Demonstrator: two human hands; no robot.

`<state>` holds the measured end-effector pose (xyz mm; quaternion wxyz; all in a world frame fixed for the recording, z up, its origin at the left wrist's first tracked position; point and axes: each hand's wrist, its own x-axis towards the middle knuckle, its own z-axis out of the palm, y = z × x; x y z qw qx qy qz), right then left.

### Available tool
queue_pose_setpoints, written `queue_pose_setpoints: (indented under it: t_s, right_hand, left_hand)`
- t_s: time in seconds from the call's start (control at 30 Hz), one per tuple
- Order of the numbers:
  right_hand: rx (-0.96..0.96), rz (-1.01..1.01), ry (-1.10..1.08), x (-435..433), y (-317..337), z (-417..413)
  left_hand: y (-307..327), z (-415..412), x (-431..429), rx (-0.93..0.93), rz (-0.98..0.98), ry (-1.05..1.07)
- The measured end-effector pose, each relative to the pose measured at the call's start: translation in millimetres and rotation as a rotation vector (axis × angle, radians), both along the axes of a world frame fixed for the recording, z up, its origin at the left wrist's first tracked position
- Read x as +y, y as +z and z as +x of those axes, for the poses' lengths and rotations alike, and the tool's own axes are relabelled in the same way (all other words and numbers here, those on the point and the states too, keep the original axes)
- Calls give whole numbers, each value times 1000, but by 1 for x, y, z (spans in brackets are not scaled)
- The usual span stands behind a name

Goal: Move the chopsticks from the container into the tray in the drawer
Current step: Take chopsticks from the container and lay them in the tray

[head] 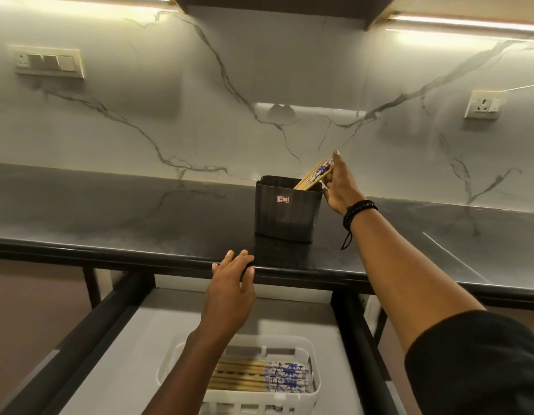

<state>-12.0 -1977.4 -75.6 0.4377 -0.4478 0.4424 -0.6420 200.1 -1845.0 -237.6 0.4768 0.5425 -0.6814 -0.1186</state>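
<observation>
Partway: chopsticks [253, 377] lie in tray [316, 383] below container [286, 217]; right hand [340, 187] pinches remaining bundle [312, 176] inside it; left hand [230, 286] spread, empty.

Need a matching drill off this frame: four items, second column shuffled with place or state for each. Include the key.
1. left hand
2. right hand
3. container
4. tray

A. in the open drawer, flat chopsticks inside
B. on the countertop, label on its side
C. fingers straight, at the countertop's front edge
D. pinches the leaning chopsticks that stick out of the container

Pairs: 1-C, 2-D, 3-B, 4-A
</observation>
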Motion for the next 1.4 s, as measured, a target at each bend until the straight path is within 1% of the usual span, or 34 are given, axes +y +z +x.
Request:
queue_pose_setpoints:
  t_s: [0.1, 0.27, 0.33, 0.43, 0.57, 0.7, 0.93, 1.07, 1.2, 1.3, 1.4]
  right_hand:
    - [51, -51, 4, 7, 2, 1]
    - [345, -116, -69, 9, 0, -7]
    - [388, -135, -106, 9, -3, -8]
    - [349, -145, -160, 13, -4, -9]
    - [270, -163, -121, 23, -2, -11]
    - [248, -163, -115, 28, -3, -14]
    - [301, -148, -100, 39, 4, -23]
    - [289, -140, -76, 47, 14, -35]
    - [336, -130, -30, 54, 17, -44]
    - [391, -166, 6, 59, 16, -47]
    - [457, -229, -4, 60, 15, -47]
  left_hand:
    - [1, 0, 1, 3, 4, 0]
    - [1, 0, 2, -7, 22, -11]
    - [2, 0, 4, -11, 30, -10]
    - [3, 0, 4, -9, 30, -18]
    - [3, 1, 6, -13, 14, -36]
    - [5, 0, 9, -9, 26, -27]
    - [8, -1, 13, -5, 50, -24]
    - [9, -1, 13, -15, 64, -19]
    - [4, -1, 8, -37, 40, -22]
    - [4, 0, 7, -51, 47, -26]
    - [4, 1, 6, -60, 53, -32]
